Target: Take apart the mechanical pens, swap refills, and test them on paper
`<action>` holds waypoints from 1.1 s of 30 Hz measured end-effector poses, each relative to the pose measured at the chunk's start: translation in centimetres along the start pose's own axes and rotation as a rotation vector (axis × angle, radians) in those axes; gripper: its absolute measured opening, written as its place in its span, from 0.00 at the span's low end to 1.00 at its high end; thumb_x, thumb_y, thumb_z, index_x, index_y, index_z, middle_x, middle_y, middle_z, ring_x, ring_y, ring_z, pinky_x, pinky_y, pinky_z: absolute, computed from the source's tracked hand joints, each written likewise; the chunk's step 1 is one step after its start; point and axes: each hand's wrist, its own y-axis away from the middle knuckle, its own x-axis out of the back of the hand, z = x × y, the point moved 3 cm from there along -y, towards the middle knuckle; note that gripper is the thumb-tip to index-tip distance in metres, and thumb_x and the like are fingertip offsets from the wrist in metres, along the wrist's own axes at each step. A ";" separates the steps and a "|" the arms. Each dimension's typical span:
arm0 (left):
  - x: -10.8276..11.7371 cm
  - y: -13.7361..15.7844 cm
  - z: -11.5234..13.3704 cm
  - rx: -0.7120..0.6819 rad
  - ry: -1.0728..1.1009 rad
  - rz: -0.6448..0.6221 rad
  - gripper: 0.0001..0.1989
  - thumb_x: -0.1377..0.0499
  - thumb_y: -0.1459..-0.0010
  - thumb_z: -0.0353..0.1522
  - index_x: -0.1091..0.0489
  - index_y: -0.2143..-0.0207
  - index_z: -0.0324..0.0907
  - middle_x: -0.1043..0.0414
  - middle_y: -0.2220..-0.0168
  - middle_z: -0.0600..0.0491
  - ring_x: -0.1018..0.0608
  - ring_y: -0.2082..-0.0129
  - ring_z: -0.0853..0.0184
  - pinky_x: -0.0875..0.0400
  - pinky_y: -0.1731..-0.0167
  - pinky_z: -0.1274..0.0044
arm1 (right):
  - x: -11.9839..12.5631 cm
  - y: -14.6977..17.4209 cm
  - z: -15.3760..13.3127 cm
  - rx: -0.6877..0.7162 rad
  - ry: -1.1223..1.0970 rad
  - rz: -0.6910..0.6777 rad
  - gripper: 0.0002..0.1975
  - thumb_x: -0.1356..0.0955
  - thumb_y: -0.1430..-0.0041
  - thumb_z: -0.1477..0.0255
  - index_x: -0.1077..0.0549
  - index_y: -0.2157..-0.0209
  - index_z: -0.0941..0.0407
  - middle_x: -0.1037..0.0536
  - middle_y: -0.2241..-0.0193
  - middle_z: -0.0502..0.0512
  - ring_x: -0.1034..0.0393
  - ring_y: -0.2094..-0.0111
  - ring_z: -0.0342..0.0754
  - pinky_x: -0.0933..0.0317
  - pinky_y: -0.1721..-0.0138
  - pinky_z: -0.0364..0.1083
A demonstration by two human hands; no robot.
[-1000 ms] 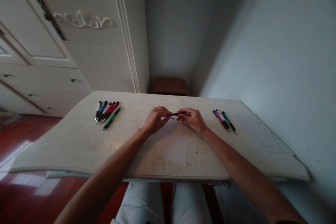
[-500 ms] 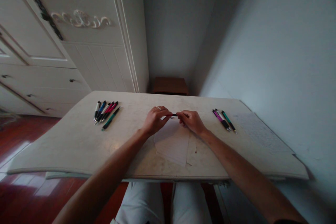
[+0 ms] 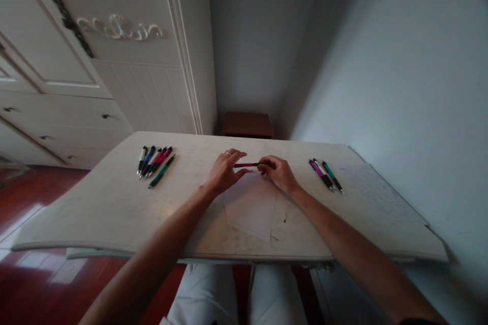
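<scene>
A red pen with a black grip [image 3: 244, 165] lies level above the far end of the white paper [image 3: 250, 208]. My right hand [image 3: 279, 171] pinches its black end between thumb and fingers. My left hand [image 3: 225, 171], with a ring on one finger, is open at the pen's red end, its thumb below and its fingers raised above. Whether the left palm touches the pen is hidden.
Several pens [image 3: 154, 161] lie at the table's left, a green pen [image 3: 161, 171] beside them. To the right lie purple-and-black pens [image 3: 321, 175] and another green pen [image 3: 333, 177]. A written sheet [image 3: 377, 193] rests near the right wall.
The fingers of my left hand have spread apart and let go of the pen, baring more of its red barrel. My right hand keeps its pinch in nearly the same place.
</scene>
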 end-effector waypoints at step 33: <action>0.0 -0.5 -1.0 0.112 0.363 0.123 0.16 0.37 0.45 0.38 0.29 0.56 0.40 0.25 0.56 0.47 0.22 0.58 0.65 0.27 0.64 0.76 | 1.9 -0.5 -0.2 0.003 0.059 0.167 0.08 0.29 0.52 0.65 0.26 0.72 0.55 0.25 0.79 0.50 0.30 0.76 0.46 0.37 0.71 0.45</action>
